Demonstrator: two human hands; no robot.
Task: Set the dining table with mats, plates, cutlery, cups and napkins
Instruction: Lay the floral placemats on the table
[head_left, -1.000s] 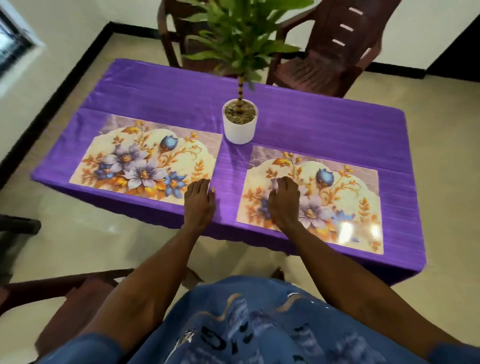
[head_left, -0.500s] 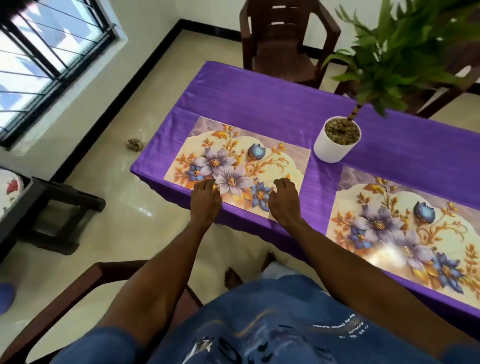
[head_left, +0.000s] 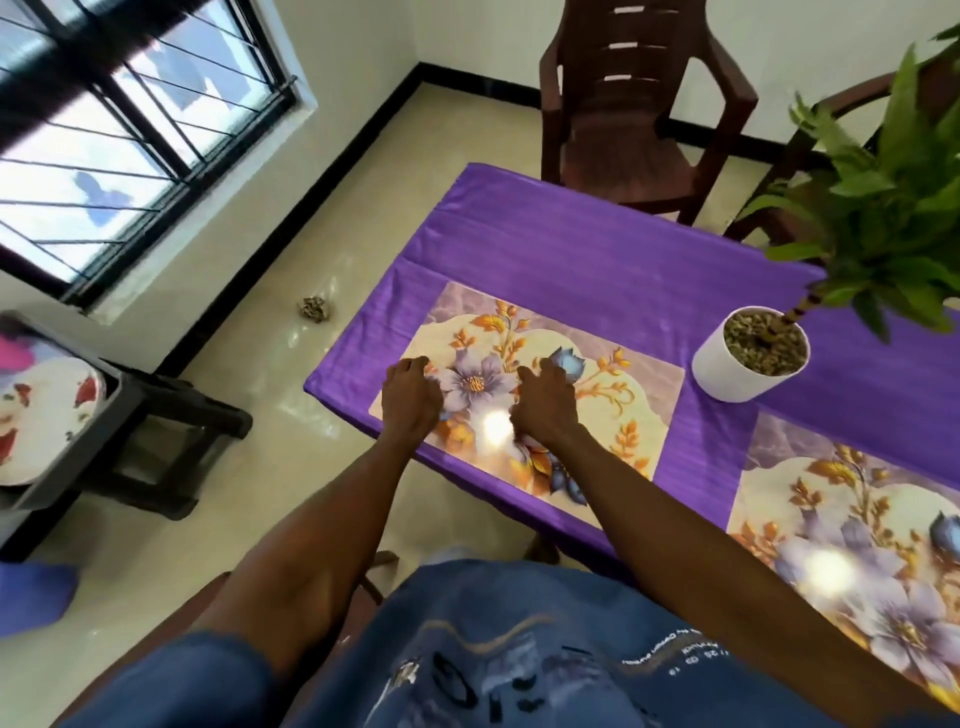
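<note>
The second floral mat (head_left: 852, 545) runs off the right and bottom edges, so its far corner cannot be seen. The plant's (head_left: 883, 208) leaves are cut by the right edge and blur near the lens. The flowered plate (head_left: 36, 410) at the left is smeared and clipped by the frame. A glare spot whites out the print between the hands. A small crumpled lump (head_left: 314, 310) on the floor is too small to identify.

Both bare arms reach forward side by side. The left hand (head_left: 411, 397) lies palm down, fingers bent at the knuckles, tips pressing down. The right hand (head_left: 546, 399) lies the same way just beside it, the two hands apart.
</note>
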